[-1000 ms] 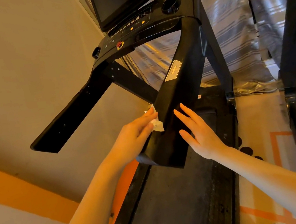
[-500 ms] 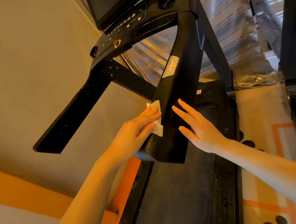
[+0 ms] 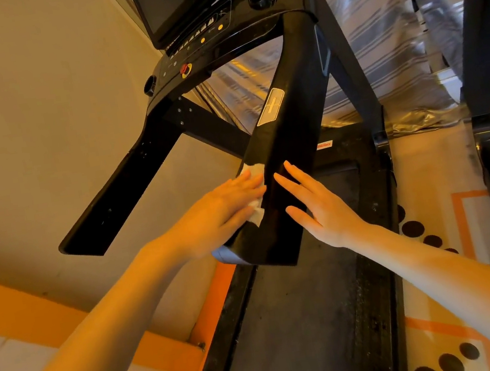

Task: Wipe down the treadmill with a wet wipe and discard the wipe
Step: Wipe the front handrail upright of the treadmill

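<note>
Standing over the big glossy black treadmill [image 3: 289,321], you look down along its dark running belt, which runs from six o'clock up toward the middle of your view. At twelve o'clock sits the black control console [image 3: 215,35] with a dark screen, yellow buttons and a red stop knob. Two flat black plastic handrails reach back toward you: the left handrail [image 3: 121,197] ends at nine o'clock, and the right handrail [image 3: 284,160] slants down to the centre, carrying a pale rectangular label. Behind the frame, at one o'clock, hangs a silvery striped sheet [image 3: 374,39].

Your left hand [image 3: 222,211] lies at the centre, fingers straight and close together, pressing the small crumpled white wet wipe [image 3: 253,173] flat against the left face of the right handrail near its lower end. The wipe peeks out above and below your fingers. Your right hand [image 3: 320,206], just toward three o'clock, rests flat on the top face of the same rail, fingers straight and slightly spread, holding nothing.
</note>
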A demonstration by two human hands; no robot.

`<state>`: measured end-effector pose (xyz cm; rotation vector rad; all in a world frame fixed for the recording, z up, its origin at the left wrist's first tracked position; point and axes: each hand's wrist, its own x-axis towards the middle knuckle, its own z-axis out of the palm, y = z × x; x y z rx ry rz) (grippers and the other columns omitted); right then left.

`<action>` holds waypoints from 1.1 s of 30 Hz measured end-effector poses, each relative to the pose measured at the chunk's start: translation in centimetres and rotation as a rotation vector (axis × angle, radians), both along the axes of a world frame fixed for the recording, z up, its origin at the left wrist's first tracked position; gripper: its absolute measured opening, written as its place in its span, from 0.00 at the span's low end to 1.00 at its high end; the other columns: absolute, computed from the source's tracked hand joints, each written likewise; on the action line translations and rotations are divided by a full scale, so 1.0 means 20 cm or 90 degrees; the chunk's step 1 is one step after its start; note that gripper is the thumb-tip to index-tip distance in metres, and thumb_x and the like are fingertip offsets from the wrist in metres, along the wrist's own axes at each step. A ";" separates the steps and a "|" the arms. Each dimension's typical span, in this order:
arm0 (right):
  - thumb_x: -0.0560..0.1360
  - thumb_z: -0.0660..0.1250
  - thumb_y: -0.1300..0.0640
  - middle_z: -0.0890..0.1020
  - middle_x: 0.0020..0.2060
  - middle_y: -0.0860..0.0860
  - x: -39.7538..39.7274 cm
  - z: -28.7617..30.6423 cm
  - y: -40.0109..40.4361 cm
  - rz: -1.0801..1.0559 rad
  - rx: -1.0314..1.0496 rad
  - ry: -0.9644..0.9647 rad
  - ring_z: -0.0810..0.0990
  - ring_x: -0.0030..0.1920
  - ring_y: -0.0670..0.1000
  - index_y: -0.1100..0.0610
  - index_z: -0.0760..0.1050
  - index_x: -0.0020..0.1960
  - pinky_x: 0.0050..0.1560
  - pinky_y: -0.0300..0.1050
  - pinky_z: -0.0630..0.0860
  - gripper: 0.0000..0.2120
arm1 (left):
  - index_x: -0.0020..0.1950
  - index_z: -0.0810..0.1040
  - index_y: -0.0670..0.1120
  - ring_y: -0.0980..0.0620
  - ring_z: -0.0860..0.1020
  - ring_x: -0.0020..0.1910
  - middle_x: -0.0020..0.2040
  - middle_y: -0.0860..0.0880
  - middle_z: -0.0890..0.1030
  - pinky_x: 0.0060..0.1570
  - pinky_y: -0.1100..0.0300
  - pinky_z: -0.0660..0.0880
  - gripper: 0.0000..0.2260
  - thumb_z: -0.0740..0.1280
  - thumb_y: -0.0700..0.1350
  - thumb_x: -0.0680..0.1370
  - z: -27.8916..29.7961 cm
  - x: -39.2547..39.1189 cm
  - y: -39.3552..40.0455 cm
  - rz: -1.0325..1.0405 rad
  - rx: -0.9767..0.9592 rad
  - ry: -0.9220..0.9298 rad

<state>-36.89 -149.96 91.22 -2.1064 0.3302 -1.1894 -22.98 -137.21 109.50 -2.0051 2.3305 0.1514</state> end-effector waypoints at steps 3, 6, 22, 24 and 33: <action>0.82 0.57 0.44 0.49 0.78 0.40 0.00 -0.03 -0.01 -0.004 -0.011 0.004 0.53 0.79 0.47 0.41 0.54 0.77 0.69 0.41 0.64 0.26 | 0.71 0.74 0.47 0.58 0.54 0.78 0.75 0.54 0.67 0.77 0.56 0.49 0.23 0.50 0.55 0.82 0.02 -0.03 0.10 -0.078 0.022 -0.076; 0.82 0.58 0.46 0.49 0.79 0.41 0.00 -0.04 -0.01 -0.002 -0.009 0.007 0.52 0.79 0.47 0.42 0.53 0.77 0.70 0.41 0.63 0.27 | 0.71 0.74 0.50 0.58 0.51 0.78 0.76 0.55 0.64 0.76 0.58 0.41 0.24 0.49 0.57 0.82 0.06 -0.03 0.05 -0.112 0.052 -0.147; 0.80 0.60 0.43 0.52 0.80 0.49 0.01 -0.09 0.01 -0.005 -0.004 0.014 0.53 0.79 0.53 0.41 0.52 0.78 0.71 0.48 0.60 0.29 | 0.76 0.65 0.51 0.54 0.47 0.78 0.78 0.52 0.60 0.75 0.58 0.38 0.29 0.41 0.58 0.81 0.06 -0.09 0.02 -0.125 0.033 -0.325; 0.80 0.60 0.44 0.53 0.80 0.50 0.00 -0.09 0.01 -0.005 -0.014 0.016 0.54 0.79 0.54 0.42 0.53 0.77 0.71 0.48 0.61 0.29 | 0.74 0.70 0.49 0.53 0.51 0.77 0.77 0.50 0.65 0.75 0.55 0.44 0.27 0.44 0.56 0.82 0.03 -0.13 0.06 -0.139 0.014 -0.342; 0.80 0.60 0.45 0.54 0.80 0.51 -0.01 -0.08 0.01 -0.013 -0.032 0.033 0.56 0.78 0.54 0.42 0.53 0.78 0.71 0.49 0.62 0.29 | 0.69 0.75 0.45 0.45 0.67 0.73 0.71 0.46 0.73 0.71 0.48 0.58 0.24 0.50 0.53 0.81 -0.08 -0.20 0.16 -0.106 -0.060 -0.474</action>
